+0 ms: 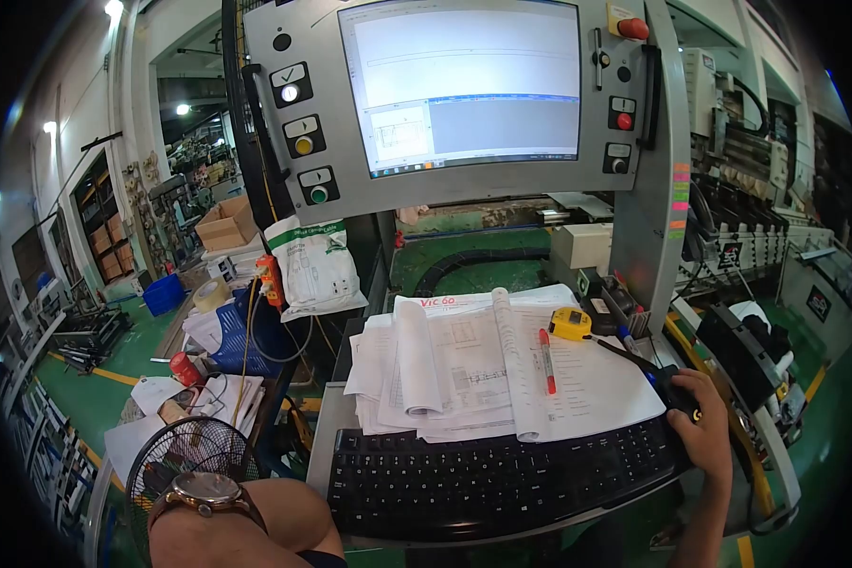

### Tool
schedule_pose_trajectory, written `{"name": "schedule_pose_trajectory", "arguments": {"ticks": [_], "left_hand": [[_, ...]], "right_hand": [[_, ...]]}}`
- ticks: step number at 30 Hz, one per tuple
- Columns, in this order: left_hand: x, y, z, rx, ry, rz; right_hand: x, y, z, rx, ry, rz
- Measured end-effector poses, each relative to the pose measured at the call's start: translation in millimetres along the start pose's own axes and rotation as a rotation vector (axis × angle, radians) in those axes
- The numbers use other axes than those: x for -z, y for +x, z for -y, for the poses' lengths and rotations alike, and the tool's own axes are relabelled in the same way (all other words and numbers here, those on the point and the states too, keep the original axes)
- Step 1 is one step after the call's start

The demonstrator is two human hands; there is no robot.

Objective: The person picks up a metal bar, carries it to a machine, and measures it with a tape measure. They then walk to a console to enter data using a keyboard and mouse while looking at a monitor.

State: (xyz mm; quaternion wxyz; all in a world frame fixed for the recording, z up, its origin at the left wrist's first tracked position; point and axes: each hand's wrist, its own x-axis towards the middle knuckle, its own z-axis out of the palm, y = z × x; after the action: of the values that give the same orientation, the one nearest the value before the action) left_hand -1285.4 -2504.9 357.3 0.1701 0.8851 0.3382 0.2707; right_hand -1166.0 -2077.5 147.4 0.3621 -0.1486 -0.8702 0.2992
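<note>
My right hand (702, 414) is curled over a black mouse-like device (674, 386) at the right end of the black keyboard (502, 478). At the lower left a brown watch (206, 488) is on my left wrist, near a bare rounded patch of skin; my left fingers are hidden. Printed sheets (464, 364), some curled over, lie behind the keyboard. A red-and-white marker (547, 362) rests on them, with a yellow tape measure (571, 324) at their back edge. Above is a lit screen (464, 80) with a drawing window.
Buttons flank the screen on the grey control panel (407, 194). A white-and-green bag (315, 270) hangs beneath it. At left are a black wire fan guard (185, 454), loose papers, a blue basket (251, 336) and a cardboard box (227, 224). Machinery stands at right.
</note>
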Motion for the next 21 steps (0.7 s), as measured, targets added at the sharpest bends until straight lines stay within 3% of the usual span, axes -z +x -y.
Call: {"name": "schedule_pose_trajectory", "arguments": {"ticks": [21], "left_hand": [[-4.3,0.9,-2.1,0.010,-0.026,-0.004]], "right_hand": [[0.0,-0.2,-0.8,-0.001,-0.006,0.002]]}}
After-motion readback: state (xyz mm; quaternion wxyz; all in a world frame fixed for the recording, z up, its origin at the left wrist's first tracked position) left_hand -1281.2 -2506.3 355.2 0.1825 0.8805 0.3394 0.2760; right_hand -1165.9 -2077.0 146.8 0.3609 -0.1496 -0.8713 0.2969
